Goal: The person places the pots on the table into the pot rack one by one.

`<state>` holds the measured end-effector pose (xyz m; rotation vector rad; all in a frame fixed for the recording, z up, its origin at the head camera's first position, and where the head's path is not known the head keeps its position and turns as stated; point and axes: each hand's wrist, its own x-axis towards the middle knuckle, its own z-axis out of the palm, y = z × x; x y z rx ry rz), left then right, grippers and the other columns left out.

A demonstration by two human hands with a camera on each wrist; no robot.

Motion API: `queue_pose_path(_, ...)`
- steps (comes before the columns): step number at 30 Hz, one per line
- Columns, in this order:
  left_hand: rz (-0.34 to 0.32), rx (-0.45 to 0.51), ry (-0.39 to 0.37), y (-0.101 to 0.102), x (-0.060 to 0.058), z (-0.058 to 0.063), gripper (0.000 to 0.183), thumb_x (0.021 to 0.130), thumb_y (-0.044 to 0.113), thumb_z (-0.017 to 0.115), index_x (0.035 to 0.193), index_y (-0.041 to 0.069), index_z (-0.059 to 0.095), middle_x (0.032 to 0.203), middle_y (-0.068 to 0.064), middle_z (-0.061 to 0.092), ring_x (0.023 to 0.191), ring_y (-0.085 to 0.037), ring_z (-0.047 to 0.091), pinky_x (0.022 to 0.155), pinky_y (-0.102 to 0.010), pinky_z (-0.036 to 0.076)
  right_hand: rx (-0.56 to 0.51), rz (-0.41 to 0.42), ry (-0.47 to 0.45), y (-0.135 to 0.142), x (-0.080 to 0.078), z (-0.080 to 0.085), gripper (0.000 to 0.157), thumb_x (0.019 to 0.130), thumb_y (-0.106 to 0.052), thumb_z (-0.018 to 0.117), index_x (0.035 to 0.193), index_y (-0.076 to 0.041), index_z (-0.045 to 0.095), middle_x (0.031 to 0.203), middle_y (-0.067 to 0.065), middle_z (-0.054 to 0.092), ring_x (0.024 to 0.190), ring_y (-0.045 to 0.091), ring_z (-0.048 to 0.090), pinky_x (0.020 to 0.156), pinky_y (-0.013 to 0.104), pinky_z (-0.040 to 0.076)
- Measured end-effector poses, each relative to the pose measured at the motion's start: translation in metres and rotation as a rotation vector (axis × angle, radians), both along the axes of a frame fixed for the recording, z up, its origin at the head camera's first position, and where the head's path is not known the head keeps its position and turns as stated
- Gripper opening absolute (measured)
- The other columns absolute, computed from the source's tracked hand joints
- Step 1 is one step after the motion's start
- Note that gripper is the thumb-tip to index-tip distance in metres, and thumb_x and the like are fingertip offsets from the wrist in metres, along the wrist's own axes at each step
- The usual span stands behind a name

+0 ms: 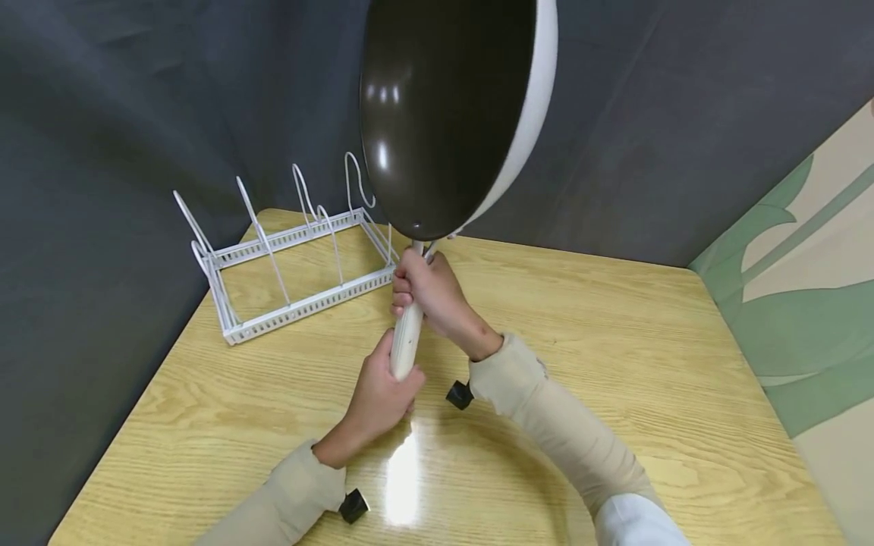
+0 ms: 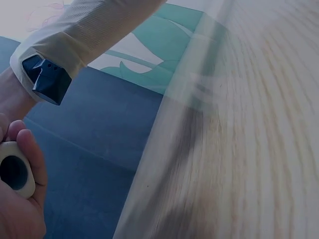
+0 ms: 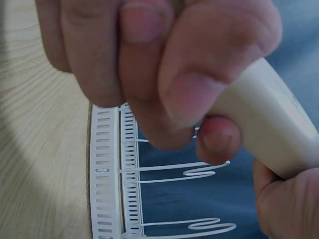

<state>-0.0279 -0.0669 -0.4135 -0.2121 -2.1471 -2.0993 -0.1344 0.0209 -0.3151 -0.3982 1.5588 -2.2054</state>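
Note:
A large frying pan (image 1: 444, 114) with a dark inside and a pale outside is held up on edge above the table, its top cut off by the head view. My right hand (image 1: 432, 292) grips the cream handle (image 1: 407, 337) close to the pan. Lower down, my left hand (image 1: 384, 390) wraps round the handle's end; its hollow tip shows in the left wrist view between the left hand's (image 2: 22, 199) fingers and palm. In the right wrist view, curled fingers of the right hand (image 3: 159, 64) surround the handle (image 3: 269, 114).
A white wire rack (image 1: 314, 299) with upright loops stands on the wooden table (image 1: 580, 326), left of the pan and near the back edge. Dark cloth (image 1: 649, 136) hangs behind. A green and cream leaf-patterned panel (image 1: 819, 303) borders the right side.

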Motion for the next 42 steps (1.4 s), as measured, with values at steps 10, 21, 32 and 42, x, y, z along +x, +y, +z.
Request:
queue_pose_path(10,-0.003,0.055,-0.050,-0.001,0.008,-0.005,0.039,0.086,-0.009,0.056,0.124,-0.004,0.049,0.069,-0.011,0.056,0.042,-0.020,0.054,0.035,-0.040,0.050,0.143,0.080,0.096,-0.008,0.005,-0.005,0.023,0.094,-0.006,0.043,0.071,-0.007,0.042,0.061,0.003,0.041,0.051,0.012,0.042,0.048,0.025,0.045)
queue_pose_path(21,0.007,0.119,-0.045,-0.005,0.020,-0.004,0.029,0.085,-0.014,0.054,0.108,0.001,0.048,0.072,-0.012,0.053,0.042,-0.019,0.053,0.034,-0.043,0.049,0.251,0.200,0.180,-0.021,0.011,-0.001,0.026,0.100,-0.006,0.041,0.074,-0.004,0.044,0.063,0.005,0.045,0.053,0.015,0.048,0.051,0.030,0.049)
queue_pose_path(32,0.012,0.171,-0.034,-0.006,0.029,-0.004,0.028,0.083,-0.018,0.049,0.103,0.001,0.045,0.068,-0.010,0.050,0.038,-0.015,0.052,0.030,-0.044,0.045,0.338,0.233,0.205,-0.027,0.014,-0.002,0.018,0.100,-0.006,0.042,0.084,-0.001,0.048,0.065,0.007,0.049,0.052,0.017,0.054,0.053,0.033,0.056)
queue_pose_path(42,0.024,0.166,-0.048,-0.004,0.041,-0.001,0.026,0.086,-0.019,0.049,0.101,0.001,0.045,0.067,-0.011,0.050,0.040,-0.017,0.054,0.032,-0.042,0.047,0.340,0.282,0.210,-0.029,0.017,-0.007,0.017,0.099,-0.007,0.044,0.083,-0.003,0.047,0.064,0.006,0.050,0.051,0.019,0.056,0.057,0.047,0.059)
